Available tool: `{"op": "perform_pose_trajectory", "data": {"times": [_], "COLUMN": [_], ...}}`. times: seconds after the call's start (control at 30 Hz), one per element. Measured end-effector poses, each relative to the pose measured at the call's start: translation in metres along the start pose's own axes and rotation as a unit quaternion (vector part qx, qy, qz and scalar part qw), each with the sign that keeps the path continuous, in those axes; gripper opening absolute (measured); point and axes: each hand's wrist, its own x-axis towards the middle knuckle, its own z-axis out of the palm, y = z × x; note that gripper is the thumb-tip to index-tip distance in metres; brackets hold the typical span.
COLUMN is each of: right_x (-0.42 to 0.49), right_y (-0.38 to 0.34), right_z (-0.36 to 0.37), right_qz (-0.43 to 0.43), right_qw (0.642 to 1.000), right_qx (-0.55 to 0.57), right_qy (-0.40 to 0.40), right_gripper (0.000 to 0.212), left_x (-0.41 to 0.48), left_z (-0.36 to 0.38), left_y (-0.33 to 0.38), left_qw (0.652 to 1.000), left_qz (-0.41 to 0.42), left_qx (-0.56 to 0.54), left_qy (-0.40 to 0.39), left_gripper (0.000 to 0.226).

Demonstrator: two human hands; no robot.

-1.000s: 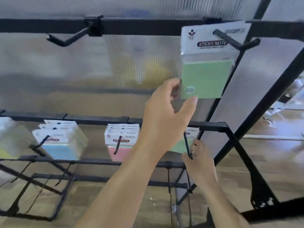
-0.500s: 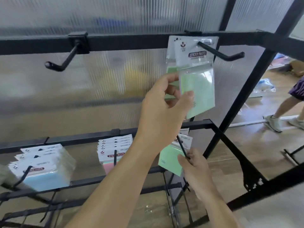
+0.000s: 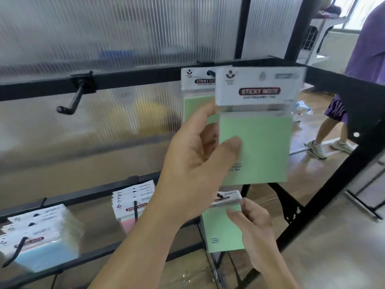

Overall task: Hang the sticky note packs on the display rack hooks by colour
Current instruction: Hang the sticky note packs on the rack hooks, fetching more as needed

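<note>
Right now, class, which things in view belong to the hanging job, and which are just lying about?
Job: left hand, held green pack, hung green pack, right hand, lower green pack, pink packs, blue packs, empty hook.
Not: bystander, ribbed panel.

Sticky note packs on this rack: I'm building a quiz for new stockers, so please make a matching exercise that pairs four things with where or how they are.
Things
1. blue packs
2. pink packs
3. green pack in the left hand
4. upper left hook

Places or states
A. bare, nothing hanging on it
B. hanging at the middle of the lower rail
C. held up in front of the upper rail
D. hanging at the left of the lower rail

Pairs: 1-D, 2-B, 3-C, 4-A
</note>
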Motion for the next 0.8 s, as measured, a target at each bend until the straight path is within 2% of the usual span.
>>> {"op": "perform_pose_trajectory", "data": {"times": [0.1, 0.27, 0.37, 0.53, 0.67, 0.8], "right_x": [-0.019, -0.049, -0.071, -0.104, -0.122, -0.137], "right_y": [-0.010, -0.019, -0.019, -0.012, -0.001, 0.009], "right_z": [-0.002, -0.018, -0.038, -0.086, -0.128, -0.171], "right_qz": [-0.070, -0.144, -0.143, -0.118, -0.093, -0.065], "right_qw": [0.997, 0.986, 0.981, 0.966, 0.935, 0.906], "right_qx": [0.019, 0.049, 0.051, 0.046, 0.044, 0.045], "right_qy": [-0.003, 0.072, 0.120, 0.227, 0.339, 0.415], "right_gripper": [0.020, 0.024, 0.023, 0.017, 0.012, 0.005], "left_x": [-0.009, -0.033, -0.051, -0.076, -0.090, -0.095], "left_z": [0.004, -0.001, 0.004, 0.044, 0.092, 0.142], "left_y": [0.008, -0.003, -0.022, -0.053, -0.073, -0.092], "left_qw": [1.000, 0.999, 0.993, 0.980, 0.963, 0.941], "left_qz": [0.008, -0.048, -0.114, -0.192, -0.245, -0.298], "left_qx": [-0.024, -0.021, -0.004, -0.014, -0.028, 0.001], "left_qy": [-0.013, -0.009, 0.002, -0.055, -0.113, -0.159], "left_gripper": [0.036, 0.031, 0.033, 0.033, 0.030, 0.029]}}
